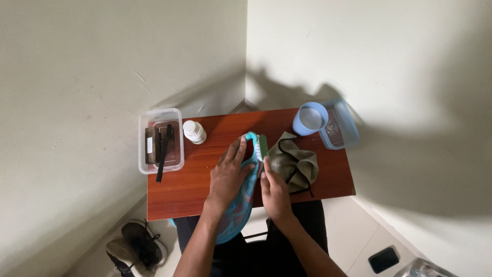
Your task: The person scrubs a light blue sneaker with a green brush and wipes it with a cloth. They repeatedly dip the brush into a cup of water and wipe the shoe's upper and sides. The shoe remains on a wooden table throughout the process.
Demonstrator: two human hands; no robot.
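My left hand (228,174) presses flat on a teal shoe (243,197) that lies lengthwise over the front edge of a small reddish wooden table (179,190). My right hand (274,192) grips a green brush (263,147) and holds it against the shoe's toe end. An olive cloth bag with black cords (297,161) lies crumpled just right of the brush.
A clear plastic box (161,139) with brushes inside stands at the table's left end, a white bottle (194,131) beside it. A blue cup (310,118) and a blue lid (339,124) sit at the back right. Dark shoes (134,248) rest on the floor at lower left. Walls close in behind.
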